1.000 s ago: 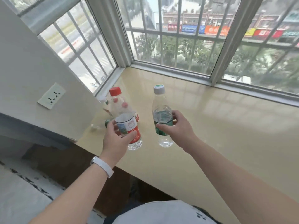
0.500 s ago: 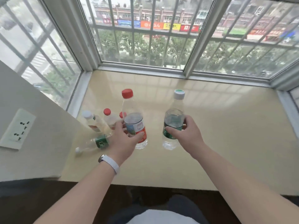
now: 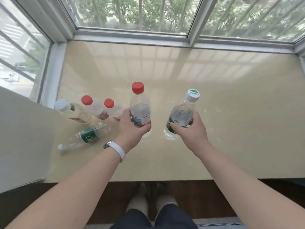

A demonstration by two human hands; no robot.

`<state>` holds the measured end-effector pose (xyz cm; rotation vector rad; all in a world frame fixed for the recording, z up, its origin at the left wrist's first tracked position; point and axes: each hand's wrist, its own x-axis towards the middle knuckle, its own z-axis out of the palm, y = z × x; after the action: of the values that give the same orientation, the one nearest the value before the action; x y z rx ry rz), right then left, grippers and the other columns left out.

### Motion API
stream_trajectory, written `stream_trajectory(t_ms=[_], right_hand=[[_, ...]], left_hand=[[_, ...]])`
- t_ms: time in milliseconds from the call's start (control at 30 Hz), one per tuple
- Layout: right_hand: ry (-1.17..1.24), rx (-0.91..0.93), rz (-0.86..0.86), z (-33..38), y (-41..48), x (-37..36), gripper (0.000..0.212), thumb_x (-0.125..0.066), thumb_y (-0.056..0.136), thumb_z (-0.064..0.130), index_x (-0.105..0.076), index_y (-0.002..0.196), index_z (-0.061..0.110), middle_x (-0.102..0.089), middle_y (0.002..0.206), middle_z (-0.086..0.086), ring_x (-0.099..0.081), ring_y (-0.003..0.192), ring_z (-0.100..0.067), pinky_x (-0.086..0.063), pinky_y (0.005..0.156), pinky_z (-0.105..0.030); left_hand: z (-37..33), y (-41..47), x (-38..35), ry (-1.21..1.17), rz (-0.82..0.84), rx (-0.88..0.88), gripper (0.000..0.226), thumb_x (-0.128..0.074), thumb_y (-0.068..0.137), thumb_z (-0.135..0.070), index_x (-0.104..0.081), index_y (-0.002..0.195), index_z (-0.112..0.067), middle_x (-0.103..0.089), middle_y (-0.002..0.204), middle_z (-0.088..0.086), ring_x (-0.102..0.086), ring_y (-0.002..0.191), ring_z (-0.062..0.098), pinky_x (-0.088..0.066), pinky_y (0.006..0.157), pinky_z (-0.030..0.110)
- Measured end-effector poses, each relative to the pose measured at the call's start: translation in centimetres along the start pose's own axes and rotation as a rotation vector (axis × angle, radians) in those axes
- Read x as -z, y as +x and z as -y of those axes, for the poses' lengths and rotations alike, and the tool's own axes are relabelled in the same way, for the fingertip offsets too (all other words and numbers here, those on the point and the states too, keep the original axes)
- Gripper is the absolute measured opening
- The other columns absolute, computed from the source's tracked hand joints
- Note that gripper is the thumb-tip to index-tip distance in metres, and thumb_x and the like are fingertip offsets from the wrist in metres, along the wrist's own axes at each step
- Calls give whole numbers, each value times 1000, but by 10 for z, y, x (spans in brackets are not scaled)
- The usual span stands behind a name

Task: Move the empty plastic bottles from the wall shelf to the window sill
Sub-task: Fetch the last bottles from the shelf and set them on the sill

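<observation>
Centre-left on the window sill (image 3: 214, 113), four loose bottles: upright white-capped bottle (image 3: 66, 108), first small red-capped bottle (image 3: 94, 109), second small red-capped bottle (image 3: 113, 110), toppled green-labelled bottle (image 3: 87, 137); mid-frame over the sill, two more: tall red-capped bottle (image 3: 140, 111) gripped by left hand (image 3: 130, 132), green-banded white-capped bottle (image 3: 181, 114) gripped by right hand (image 3: 192, 130).
</observation>
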<state>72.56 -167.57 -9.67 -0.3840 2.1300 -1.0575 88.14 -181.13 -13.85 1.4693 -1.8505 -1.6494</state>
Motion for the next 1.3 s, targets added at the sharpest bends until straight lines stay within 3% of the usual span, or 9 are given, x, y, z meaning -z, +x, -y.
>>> stream_trajectory(t_ms=[167, 300, 433, 533, 767, 933, 1033, 1200, 1300], right_hand=[[-44, -3, 34, -29, 40, -25, 49, -82, 74, 28, -46, 108, 28, -58, 96, 17, -58, 82, 4, -44, 66, -18], [-98, 22, 77, -46, 65, -41, 48, -80, 75, 31, -46, 108, 28, -60, 95, 18, -60, 87, 2, -45, 68, -16], [-136, 41, 108, -58, 84, -55, 50, -80, 74, 29, -46, 111, 31, -60, 97, 16, -63, 92, -9, -49, 73, -23], [-142, 67, 118, -61, 96, -61, 53, -81, 74, 31, -44, 111, 40, -60, 99, 19, -63, 93, -7, -49, 75, -22], [-139, 89, 139, -65, 119, -69, 60, -81, 73, 31, -47, 122, 35, -62, 108, 19, -62, 97, -6, -50, 82, -25], [-148, 75, 172, -68, 124, -73, 56, -80, 75, 30, -41, 114, 42, -61, 108, 15, -62, 95, -6, -48, 75, -21], [-167, 77, 192, -68, 125, -72, 57, -79, 76, 31, -39, 114, 42, -60, 109, 16, -60, 93, 0, -45, 73, -19], [-214, 69, 224, -71, 129, -71, 66, -79, 76, 34, -37, 128, 34, -57, 116, 15, -57, 101, -11, -45, 80, -28], [-222, 64, 240, -76, 128, -69, 69, -78, 78, 33, -37, 133, 32, -53, 122, 17, -52, 110, -8, -41, 89, -27]], left_hand=[[41, 27, -21, 77, -49, 41, 50, -85, 70, -29, -48, 103, -41, -63, 104, -19, -63, 96, 0, -56, 87, 39], [68, 44, -32, 142, -61, 12, 57, -84, 70, -45, -49, 115, -39, -61, 107, -20, -59, 102, 2, -54, 89, 43], [81, 60, -41, 137, -100, 1, 56, -82, 73, -47, -47, 116, -42, -63, 107, -19, -61, 102, 4, -55, 89, 44], [85, 73, -46, 106, -110, 2, 55, -81, 75, -45, -49, 117, -34, -64, 103, -17, -64, 98, 6, -56, 88, 46], [90, 90, -51, 60, -133, 7, 56, -80, 80, -32, -49, 126, -25, -61, 106, -18, -63, 95, -1, -55, 91, 41], [90, 93, -52, 47, -126, 5, 60, -82, 80, -28, -47, 128, -22, -61, 113, -14, -60, 100, -7, -53, 91, 28], [92, 93, -53, 79, -122, 3, 62, -81, 80, -29, -45, 131, -23, -62, 117, -10, -60, 106, -1, -52, 94, 30], [95, 97, -51, 87, -93, 58, 61, -82, 77, -32, -48, 127, -28, -65, 114, -10, -64, 106, 6, -53, 95, 37], [96, 90, -48, 68, -68, 112, 62, -81, 76, -29, -47, 128, -34, -63, 115, -18, -61, 105, 0, -50, 92, 28]])
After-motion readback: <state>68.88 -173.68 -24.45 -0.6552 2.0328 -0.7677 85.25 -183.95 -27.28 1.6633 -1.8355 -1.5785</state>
